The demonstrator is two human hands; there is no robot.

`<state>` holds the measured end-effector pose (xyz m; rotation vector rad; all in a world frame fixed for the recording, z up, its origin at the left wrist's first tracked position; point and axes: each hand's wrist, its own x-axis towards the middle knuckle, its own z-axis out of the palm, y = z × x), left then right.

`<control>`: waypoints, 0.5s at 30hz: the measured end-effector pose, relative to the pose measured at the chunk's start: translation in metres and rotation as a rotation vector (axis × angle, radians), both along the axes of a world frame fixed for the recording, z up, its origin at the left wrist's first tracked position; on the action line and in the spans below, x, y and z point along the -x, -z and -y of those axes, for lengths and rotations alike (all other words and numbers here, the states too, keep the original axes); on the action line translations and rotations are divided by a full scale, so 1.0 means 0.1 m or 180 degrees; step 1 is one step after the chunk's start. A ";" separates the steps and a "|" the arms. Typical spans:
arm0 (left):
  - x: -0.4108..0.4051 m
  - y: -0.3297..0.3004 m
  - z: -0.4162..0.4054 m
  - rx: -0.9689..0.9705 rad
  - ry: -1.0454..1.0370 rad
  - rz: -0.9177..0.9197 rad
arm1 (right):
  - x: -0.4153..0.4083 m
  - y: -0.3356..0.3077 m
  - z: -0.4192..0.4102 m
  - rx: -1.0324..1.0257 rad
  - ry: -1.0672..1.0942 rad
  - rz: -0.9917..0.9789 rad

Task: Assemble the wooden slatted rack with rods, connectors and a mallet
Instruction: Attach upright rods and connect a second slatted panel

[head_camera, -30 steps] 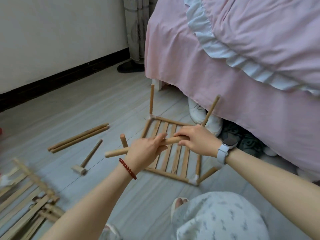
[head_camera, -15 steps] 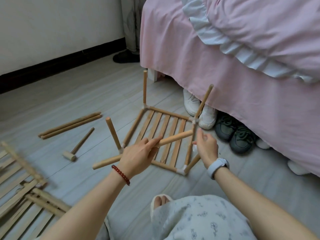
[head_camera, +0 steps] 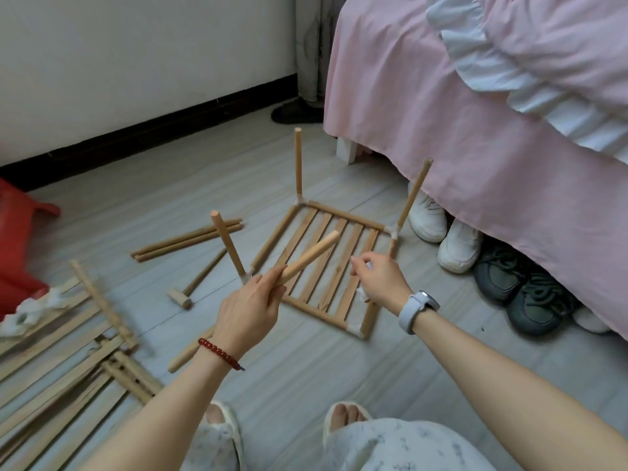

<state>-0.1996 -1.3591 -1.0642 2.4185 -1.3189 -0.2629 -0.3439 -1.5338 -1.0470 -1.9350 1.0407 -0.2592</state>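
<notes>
The slatted rack panel (head_camera: 323, 263) lies flat on the floor with white connectors at its corners. Upright rods stand at the far left (head_camera: 298, 161), far right (head_camera: 415, 195) and near left (head_camera: 227, 246) corners. My left hand (head_camera: 249, 309) is shut on a loose rod (head_camera: 311, 254) that slants over the panel, its far end raised. My right hand (head_camera: 380, 278) is closed over the top of the near right upright rod (head_camera: 368, 317); a bit of white shows between its fingers. A small wooden mallet (head_camera: 180, 297) lies left of the panel.
Loose rods (head_camera: 187, 239) lie on the floor behind the mallet. A pile of slats and rods (head_camera: 68, 355), white connectors (head_camera: 30, 311) and a red object (head_camera: 17, 239) are at the left. A pink-covered bed (head_camera: 475, 130) with shoes (head_camera: 455, 246) beneath stands on the right.
My right hand let go of the loose rod and moved onto the near right upright rod. My left hand now holds the loose rod alone, swung to point away from me.
</notes>
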 end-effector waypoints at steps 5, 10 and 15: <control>-0.26 -0.14 -0.11 -0.0335 -0.0387 0.0513 | -0.27 -0.02 -0.21 -0.0144 -0.1056 -0.0117; -0.77 -0.23 -0.02 -0.0826 -0.0334 0.1135 | -0.07 -0.06 -0.02 0.0020 -0.1356 -0.0294; -1.15 -0.23 0.21 -0.1647 -0.0682 0.1433 | 0.17 0.04 0.24 -0.0056 -0.0905 -0.0249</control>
